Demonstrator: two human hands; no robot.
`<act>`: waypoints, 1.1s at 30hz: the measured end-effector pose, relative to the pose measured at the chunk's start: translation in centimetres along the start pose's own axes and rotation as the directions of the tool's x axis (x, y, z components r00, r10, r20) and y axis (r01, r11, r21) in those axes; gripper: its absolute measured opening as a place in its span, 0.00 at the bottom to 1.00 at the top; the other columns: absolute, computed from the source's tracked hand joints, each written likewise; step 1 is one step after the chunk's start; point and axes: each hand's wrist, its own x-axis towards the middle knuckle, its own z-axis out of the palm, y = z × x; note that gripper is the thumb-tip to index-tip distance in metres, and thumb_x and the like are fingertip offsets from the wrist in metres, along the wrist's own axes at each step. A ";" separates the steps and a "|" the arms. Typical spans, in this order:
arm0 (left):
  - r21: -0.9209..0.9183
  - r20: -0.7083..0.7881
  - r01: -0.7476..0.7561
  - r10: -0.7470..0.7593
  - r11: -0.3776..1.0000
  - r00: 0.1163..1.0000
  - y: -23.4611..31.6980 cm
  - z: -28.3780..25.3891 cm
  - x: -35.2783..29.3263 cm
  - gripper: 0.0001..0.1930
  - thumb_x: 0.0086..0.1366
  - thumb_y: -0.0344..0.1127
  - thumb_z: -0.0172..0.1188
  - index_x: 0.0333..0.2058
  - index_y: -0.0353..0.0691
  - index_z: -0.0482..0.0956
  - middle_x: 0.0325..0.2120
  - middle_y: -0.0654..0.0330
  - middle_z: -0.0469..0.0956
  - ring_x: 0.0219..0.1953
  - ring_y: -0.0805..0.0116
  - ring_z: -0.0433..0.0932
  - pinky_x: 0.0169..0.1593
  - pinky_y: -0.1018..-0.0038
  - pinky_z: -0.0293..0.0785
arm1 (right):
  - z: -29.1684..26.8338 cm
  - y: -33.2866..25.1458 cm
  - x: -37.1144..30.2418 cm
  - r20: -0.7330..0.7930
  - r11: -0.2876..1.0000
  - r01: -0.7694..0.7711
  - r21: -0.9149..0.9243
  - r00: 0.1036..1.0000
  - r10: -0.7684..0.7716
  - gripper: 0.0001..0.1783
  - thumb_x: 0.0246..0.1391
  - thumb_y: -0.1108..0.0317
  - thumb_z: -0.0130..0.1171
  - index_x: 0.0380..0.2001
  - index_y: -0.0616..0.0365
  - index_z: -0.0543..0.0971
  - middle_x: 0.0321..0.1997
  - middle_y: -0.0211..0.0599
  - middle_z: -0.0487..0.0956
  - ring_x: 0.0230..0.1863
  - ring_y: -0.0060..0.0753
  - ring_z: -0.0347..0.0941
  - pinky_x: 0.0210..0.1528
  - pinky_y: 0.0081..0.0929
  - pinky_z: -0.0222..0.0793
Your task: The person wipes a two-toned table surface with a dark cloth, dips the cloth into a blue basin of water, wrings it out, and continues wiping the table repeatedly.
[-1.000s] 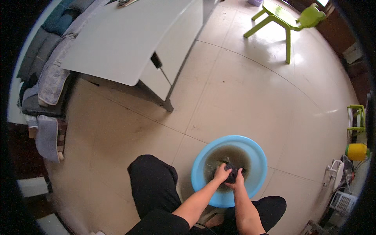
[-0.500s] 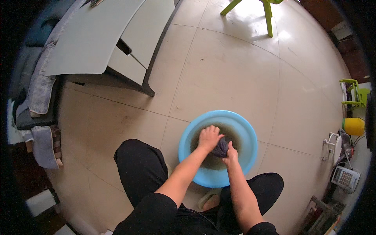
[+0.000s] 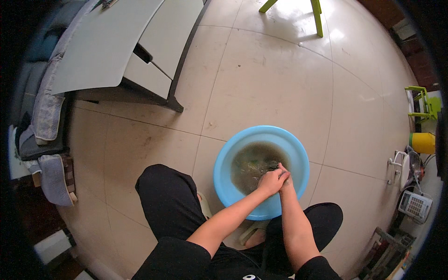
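Left hand (image 3: 269, 182) meets right hand (image 3: 286, 180), four o'clock in blue basin (image 3: 222, 175), presumably containing murky water (image 3: 249, 156). Grip: cannot tell.

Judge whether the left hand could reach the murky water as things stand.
Probably yes: the left hand is over the blue basin, against the right hand, and the murky water beyond lies uncovered.

No legible text, labels, numbers or signs; dim picture edges perhaps too blurred.
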 end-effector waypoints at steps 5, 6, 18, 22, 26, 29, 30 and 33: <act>0.565 -0.172 -0.140 0.282 0.813 0.944 -4.1 -0.8 2.8 0.23 0.62 0.55 0.42 0.19 0.45 0.73 0.17 0.55 0.75 0.22 0.55 0.77 0.24 0.59 0.73 | 5.2 2.4 1.6 -0.730 0.946 -0.153 -0.285 0.675 -0.111 0.18 0.58 0.55 0.45 0.39 0.59 0.72 0.41 0.36 0.75 0.43 0.35 0.70 0.44 0.33 0.68; 0.623 -0.232 -0.174 0.393 0.763 0.890 -5.4 -1.6 3.5 0.21 0.60 0.55 0.46 0.18 0.46 0.71 0.15 0.58 0.72 0.20 0.57 0.76 0.20 0.63 0.72 | 8.1 2.6 1.4 -0.722 0.959 -0.119 -0.257 0.684 -0.109 0.16 0.58 0.57 0.43 0.40 0.57 0.72 0.40 0.36 0.75 0.43 0.35 0.70 0.45 0.36 0.68; -0.026 -0.117 0.135 -0.137 0.991 0.984 -9.0 1.0 2.6 0.22 0.55 0.43 0.57 0.45 0.39 0.67 0.34 0.42 0.73 0.37 0.45 0.73 0.40 0.60 0.68 | 3.6 3.7 1.1 -0.635 1.000 -0.009 -0.026 0.772 -0.010 0.23 0.56 0.46 0.43 0.45 0.51 0.68 0.47 0.38 0.69 0.49 0.46 0.64 0.49 0.51 0.62; 0.012 -0.020 -0.046 0.046 0.999 0.999 -0.7 -0.9 0.2 0.24 0.57 0.54 0.52 0.21 0.35 0.75 0.21 0.46 0.75 0.25 0.46 0.74 0.31 0.59 0.68 | -0.2 0.4 2.4 -0.447 0.995 -0.050 -0.081 0.894 0.008 0.25 0.55 0.42 0.42 0.36 0.53 0.72 0.29 0.35 0.76 0.31 0.37 0.71 0.34 0.36 0.68; 0.306 -0.194 -0.095 0.159 0.947 0.968 -1.9 -0.2 2.2 0.27 0.59 0.57 0.46 0.19 0.38 0.76 0.21 0.47 0.75 0.25 0.47 0.75 0.30 0.57 0.69 | 1.7 0.6 3.1 -0.190 0.982 -0.047 -0.185 0.982 0.011 0.23 0.56 0.47 0.45 0.35 0.58 0.73 0.34 0.39 0.76 0.34 0.38 0.71 0.34 0.39 0.68; 0.699 -0.206 -0.106 0.340 0.708 0.917 -5.6 -3.4 4.2 0.20 0.61 0.50 0.45 0.21 0.43 0.77 0.21 0.56 0.72 0.26 0.55 0.75 0.29 0.58 0.72 | 9.6 2.3 2.3 -0.715 0.964 -0.134 -0.229 0.696 -0.073 0.24 0.57 0.47 0.44 0.38 0.58 0.73 0.45 0.39 0.73 0.42 0.39 0.71 0.35 0.46 0.68; 0.720 -0.221 -0.071 0.325 0.690 0.919 -5.6 -4.1 4.7 0.18 0.60 0.48 0.49 0.21 0.43 0.76 0.25 0.58 0.70 0.35 0.58 0.73 0.37 0.61 0.71 | 10.3 2.1 1.7 -0.711 0.981 -0.083 -0.176 0.700 -0.068 0.24 0.57 0.47 0.44 0.44 0.57 0.70 0.49 0.38 0.70 0.49 0.41 0.67 0.40 0.49 0.67; 0.817 -0.331 0.014 0.448 0.577 0.831 -6.1 -4.8 3.9 0.23 0.56 0.51 0.53 0.47 0.46 0.71 0.45 0.54 0.64 0.50 0.55 0.62 0.51 0.56 0.60 | 7.7 2.1 0.6 -0.769 0.963 -0.027 -0.269 0.607 -0.198 0.29 0.57 0.46 0.43 0.54 0.56 0.61 0.56 0.42 0.63 0.55 0.48 0.60 0.50 0.54 0.61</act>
